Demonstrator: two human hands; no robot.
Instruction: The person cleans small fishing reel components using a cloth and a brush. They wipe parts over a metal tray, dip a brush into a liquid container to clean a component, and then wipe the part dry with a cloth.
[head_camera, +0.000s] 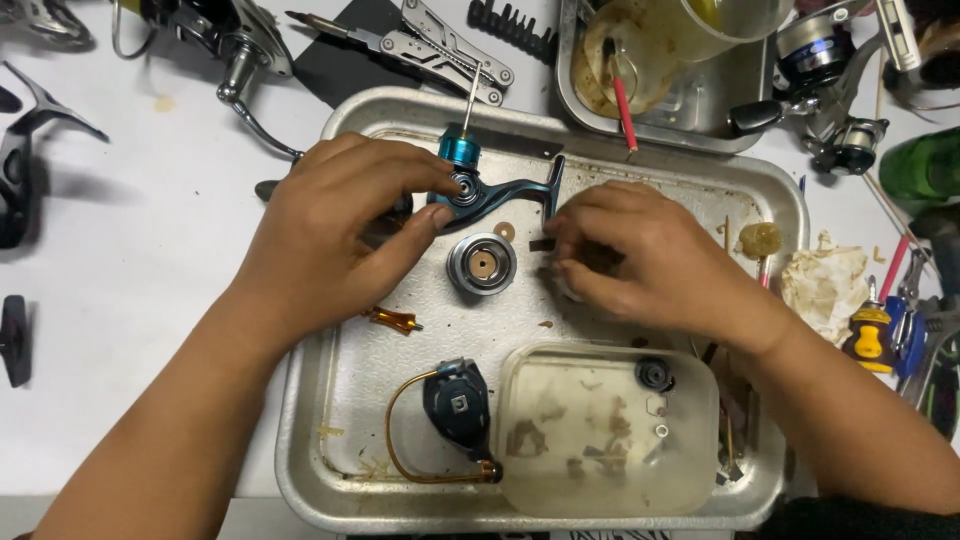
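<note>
My left hand (335, 225) grips a blue and black fishing reel body (478, 185) over a metal tray (345, 120), thumb and fingers on its round side. My right hand (640, 255) is closed on a small dark part beside the reel's stem; the part is mostly hidden by my fingers. A silver round spool (482, 264) lies on the tray between my hands. Below it sit a dark rotor with a gold bail wire (455, 405) and a clear plastic tub (605, 430) holding small parts.
A second metal tray (700, 100) with a greasy cup and red brush stands behind. A folding multi-tool (440, 45), bit holder, other reels (830, 80), reel handles at left, a dirty cloth (825, 285), screwdrivers (870, 335) and a green bottle (925, 165) surround the tray.
</note>
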